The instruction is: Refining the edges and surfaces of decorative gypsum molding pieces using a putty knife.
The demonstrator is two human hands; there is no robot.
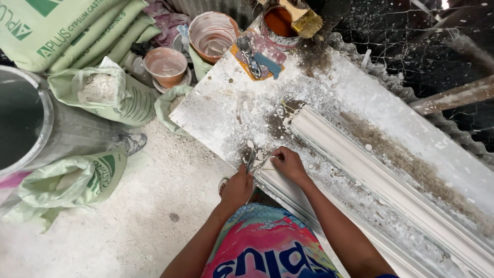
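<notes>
Left hand (237, 187) grips scraper (250, 160); right hand (288, 163) steadies moulding (391, 190).

A matt white plaster moulding (381, 180) is lying smooth and ribbed on a rough, plaster-crusted board (226, 108). At ten o'clock, woven plastic sacks (67, 31) are showing a dull green weave. A thin metal blade (250, 160) is glinting faintly in the left hand (236, 188).

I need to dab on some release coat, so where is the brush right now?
The brush lies across the rim of the paint can at the top centre of the head view, at the bench's far end.
</notes>
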